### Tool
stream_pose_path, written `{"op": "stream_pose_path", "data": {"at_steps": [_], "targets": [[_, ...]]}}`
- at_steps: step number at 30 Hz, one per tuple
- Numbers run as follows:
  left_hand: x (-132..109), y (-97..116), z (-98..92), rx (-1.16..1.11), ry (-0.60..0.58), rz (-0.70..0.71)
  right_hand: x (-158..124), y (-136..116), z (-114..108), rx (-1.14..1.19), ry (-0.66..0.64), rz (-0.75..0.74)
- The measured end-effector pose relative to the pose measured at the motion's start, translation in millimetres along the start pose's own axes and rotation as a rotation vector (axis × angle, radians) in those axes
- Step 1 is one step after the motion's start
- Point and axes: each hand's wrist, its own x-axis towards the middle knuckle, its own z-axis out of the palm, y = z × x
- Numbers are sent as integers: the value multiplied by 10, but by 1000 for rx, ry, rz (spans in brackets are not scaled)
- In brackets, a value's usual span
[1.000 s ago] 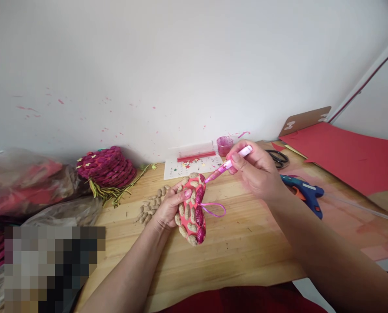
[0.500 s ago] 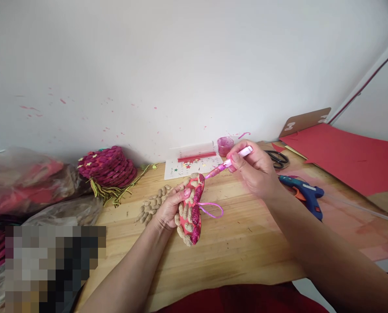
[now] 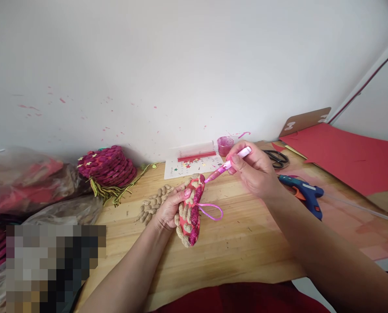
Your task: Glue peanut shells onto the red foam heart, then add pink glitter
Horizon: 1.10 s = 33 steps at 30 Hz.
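My left hand [image 3: 173, 204] grips a red peanut-covered piece [image 3: 187, 217] upright over the wooden table. Peanuts along its right edge are painted glittery magenta; those on the left are plain tan. A pink loop of cord [image 3: 214, 211] sticks out from its right side. Pinched between the fingers of my right hand [image 3: 250, 167] is a white-handled paintbrush [image 3: 228, 164], stained pink. Its tip meets the upper right edge of the piece. Behind the brush, a cup of pink paint [image 3: 225, 145] stands by the wall.
Loose peanuts [image 3: 151, 206] lie left of my left hand. Farther left are stacked magenta pieces [image 3: 111, 167] and plastic bags [image 3: 63, 217]. A sheet with stars [image 3: 172, 171] lies at the back. Scissors [image 3: 276, 159], a blue glue gun [image 3: 306, 193] and red paper [image 3: 346, 152] are on the right.
The brush has shifted slightly left and down, its tip now at the piece's edge. The lower end of the piece has swung slightly left.
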Motion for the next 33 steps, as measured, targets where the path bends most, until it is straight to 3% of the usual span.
{"op": "stream_pose_path", "data": {"at_steps": [11, 22, 30, 33], "targets": [[-5, 8, 7, -7, 9, -14, 1, 18, -10, -28, -30, -89], [14, 32, 69, 24, 119, -1, -90, -33, 40, -406, -33, -190], [27, 30, 77, 19, 142, 21, -72, -37, -9, -547, 55, -264], [27, 32, 80, 20, 158, 20, -73, -51, 16, -539, 22, -264]]}}
